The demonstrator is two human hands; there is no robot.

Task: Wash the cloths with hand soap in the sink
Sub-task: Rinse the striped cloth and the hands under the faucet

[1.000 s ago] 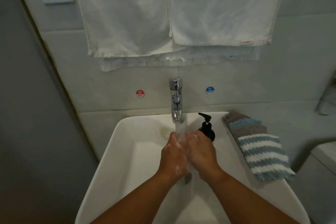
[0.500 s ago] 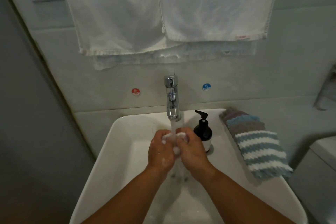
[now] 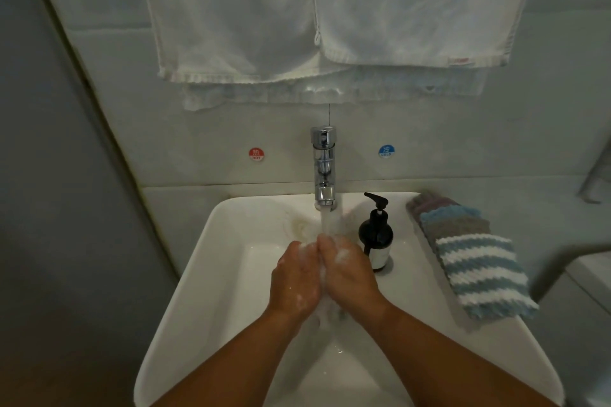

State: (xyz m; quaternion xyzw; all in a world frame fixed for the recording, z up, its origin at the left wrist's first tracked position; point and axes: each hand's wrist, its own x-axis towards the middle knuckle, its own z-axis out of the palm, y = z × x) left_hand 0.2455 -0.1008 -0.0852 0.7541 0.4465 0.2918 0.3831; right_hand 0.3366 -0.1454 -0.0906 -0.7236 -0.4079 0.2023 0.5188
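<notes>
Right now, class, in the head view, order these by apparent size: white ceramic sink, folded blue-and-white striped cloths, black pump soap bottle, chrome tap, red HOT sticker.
1. White ceramic sink
2. Folded blue-and-white striped cloths
3. Black pump soap bottle and chrome tap look alike; unranked
4. Red HOT sticker

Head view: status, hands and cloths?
Left hand, right hand pressed together, soapy, under faucet stream. Cloths folded on sink rim, untouched. Soap bottle close right.

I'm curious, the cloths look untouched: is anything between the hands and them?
Only the soap bottle, on the sink rim between the right hand and the cloths; nearer the person, the rim looks bare.
</notes>
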